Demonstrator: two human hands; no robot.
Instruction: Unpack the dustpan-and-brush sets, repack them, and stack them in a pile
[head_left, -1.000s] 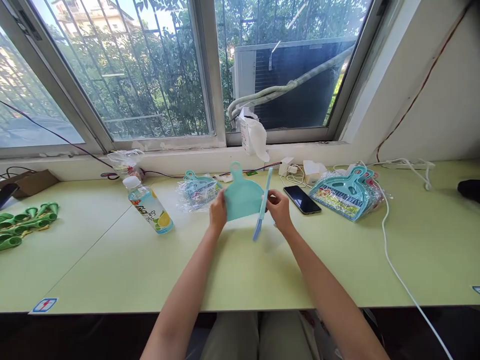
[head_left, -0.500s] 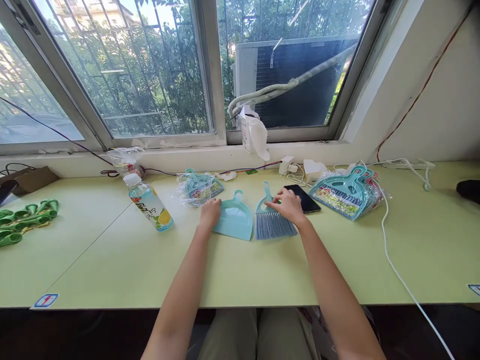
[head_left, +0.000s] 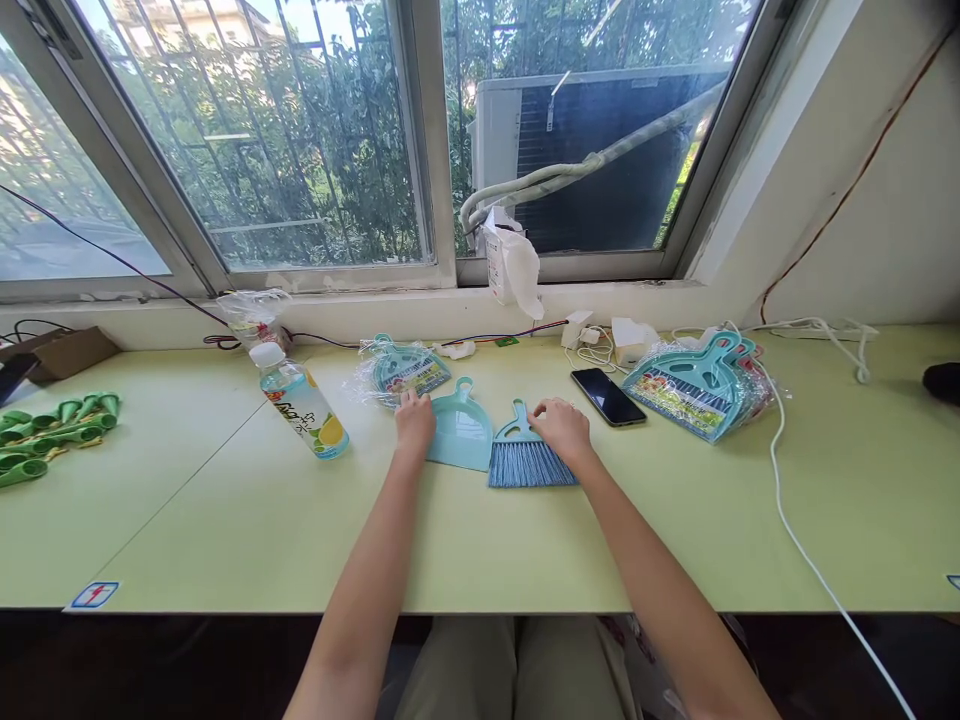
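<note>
The light-blue dustpan lies flat on the table, its loop handle toward the window. My left hand is closed on the dustpan's left edge. Right beside it is a small hand broom with a light-blue handle and dark blue bristles pointing toward me. The broom's left side meets the dustpan's right edge. With bent fingers, my right hand grips the broom's right shoulder; the exact fingertip contact is partly hidden.
A plastic-wrapped dustpan set lies behind my left hand, and a wrapped stack sits at right. Nearby are a phone, a drink bottle, green tubular pieces and a white cable.
My right hand has moved left with the broom, closing the gap to the dustpan. The broom also sits slightly nearer to me. The phone is now fully uncovered.
</note>
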